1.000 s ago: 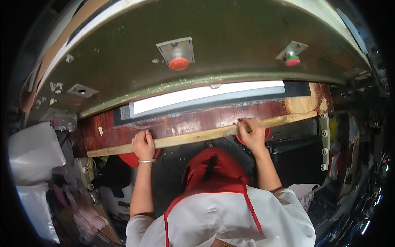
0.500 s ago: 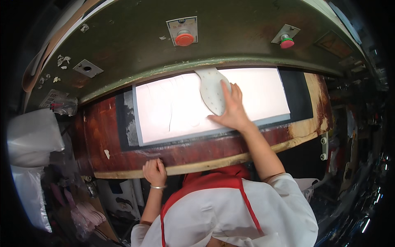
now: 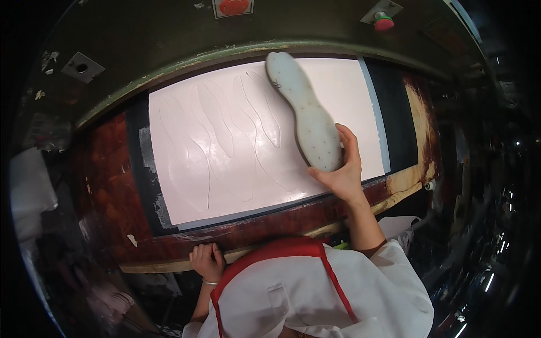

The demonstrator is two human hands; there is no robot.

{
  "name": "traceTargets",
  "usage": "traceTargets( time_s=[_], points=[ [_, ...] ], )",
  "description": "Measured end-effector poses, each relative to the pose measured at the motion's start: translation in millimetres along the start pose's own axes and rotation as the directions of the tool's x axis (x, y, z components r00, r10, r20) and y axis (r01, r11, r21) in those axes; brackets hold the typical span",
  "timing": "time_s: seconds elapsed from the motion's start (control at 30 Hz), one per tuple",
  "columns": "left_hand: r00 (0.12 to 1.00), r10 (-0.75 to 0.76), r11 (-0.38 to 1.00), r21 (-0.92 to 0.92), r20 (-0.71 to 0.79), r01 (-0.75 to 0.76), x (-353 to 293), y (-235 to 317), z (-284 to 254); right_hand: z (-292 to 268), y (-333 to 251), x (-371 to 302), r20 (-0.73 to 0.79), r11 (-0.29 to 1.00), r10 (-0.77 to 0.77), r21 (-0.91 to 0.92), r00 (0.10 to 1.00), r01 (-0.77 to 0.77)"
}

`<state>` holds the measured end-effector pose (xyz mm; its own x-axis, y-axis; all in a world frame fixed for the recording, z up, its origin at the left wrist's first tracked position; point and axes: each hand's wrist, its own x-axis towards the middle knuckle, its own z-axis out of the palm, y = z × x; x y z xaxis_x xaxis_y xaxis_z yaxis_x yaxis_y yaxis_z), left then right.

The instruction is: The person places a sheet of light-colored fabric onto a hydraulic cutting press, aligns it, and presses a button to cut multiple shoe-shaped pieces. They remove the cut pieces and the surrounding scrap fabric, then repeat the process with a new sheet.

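A pale, sole-shaped cutting die [image 3: 315, 121] with small dark dots lies on a light pink sheet [image 3: 360, 107], right of the middle. My right hand [image 3: 346, 169] has its thumb and fingers around the die's near, wider end. Sole-shaped cut outlines show in the sheet to the left of the die. At the front edge of the table, my left hand [image 3: 207, 261] rests with its fingers curled into a loose fist; nothing shows in it.
A green machine beam [image 3: 169, 50] with a red button [image 3: 234, 5] and a second red button [image 3: 384, 22] spans the far side. Under the sheet lies a black mat [image 3: 389, 112] on a worn red-brown table [image 3: 107, 186]. Clear plastic bags [image 3: 34, 186] hang at the left.
The die has come out from the beam's edge, turned slightly and moved right with my right hand; its far end now shows. The view has shifted. My left hand stays at the table edge.
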<state>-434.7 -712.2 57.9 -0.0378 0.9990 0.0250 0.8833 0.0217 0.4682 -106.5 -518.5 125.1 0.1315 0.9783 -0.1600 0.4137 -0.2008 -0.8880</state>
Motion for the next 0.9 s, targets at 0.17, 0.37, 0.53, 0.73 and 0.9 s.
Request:
traceTargets(
  time_s=[0.17,0.37,0.53,0.73,0.9],
  points=[
    [1.000,0.001,0.999,0.052,-0.001,-0.001,12.3,3.6,0.0,-3.4,22.5,8.2,-0.056,0.861,-0.259,-0.466,0.964,0.204],
    [0.999,0.010,0.998,0.068,-0.036,-0.007,45.4,23.1,-18.3,-5.6,41.2,41.6,-0.060,0.884,-0.240,-0.427,0.969,0.193],
    [0.995,-0.027,0.995,0.097,-0.097,0.036,132.0,-0.2,-16.7,4.5,19.7,140.7,-0.120,0.953,-0.163,-0.275,0.979,0.125],
    [0.970,-0.117,0.992,0.013,-0.214,0.123,268.5,-36.1,42.2,-36.3,-20.2,369.8,-0.606,0.825,-0.528,-0.533,0.595,0.190],
    [0.892,-0.099,0.992,0.025,-0.442,0.122,477.0,-81.1,78.9,20.5,23.4,532.5,-0.540,0.660,-0.725,-0.723,0.427,0.206]
  ],
)
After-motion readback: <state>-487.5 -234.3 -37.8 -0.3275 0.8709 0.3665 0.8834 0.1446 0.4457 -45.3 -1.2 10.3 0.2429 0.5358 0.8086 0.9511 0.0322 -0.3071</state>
